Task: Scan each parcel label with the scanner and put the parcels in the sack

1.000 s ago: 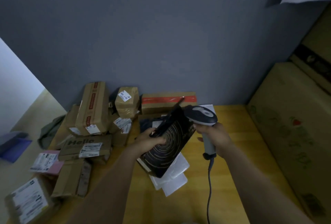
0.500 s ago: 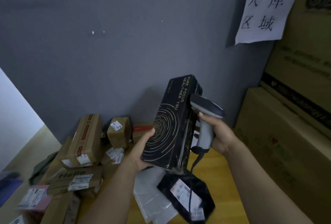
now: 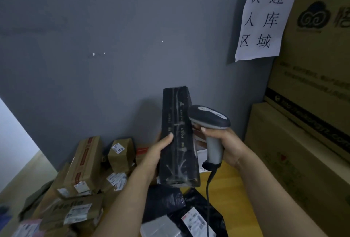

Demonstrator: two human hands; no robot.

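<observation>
While left hand point(image 3: 157, 153) grips upright black box point(image 3: 178, 142), right hand point(image 3: 225, 146) grips scanner point(image 3: 210, 117), box lettering blurred, broad faces unseen.

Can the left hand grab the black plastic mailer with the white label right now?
Probably not: left hand grips the tall black taped box. The black plastic mailer lies exposed below it; only the full hand is the obstacle.

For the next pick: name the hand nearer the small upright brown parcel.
Left. Left hand: beside the parcel, holding the black box. Right hand: beyond that box, gripping the scanner.
</observation>
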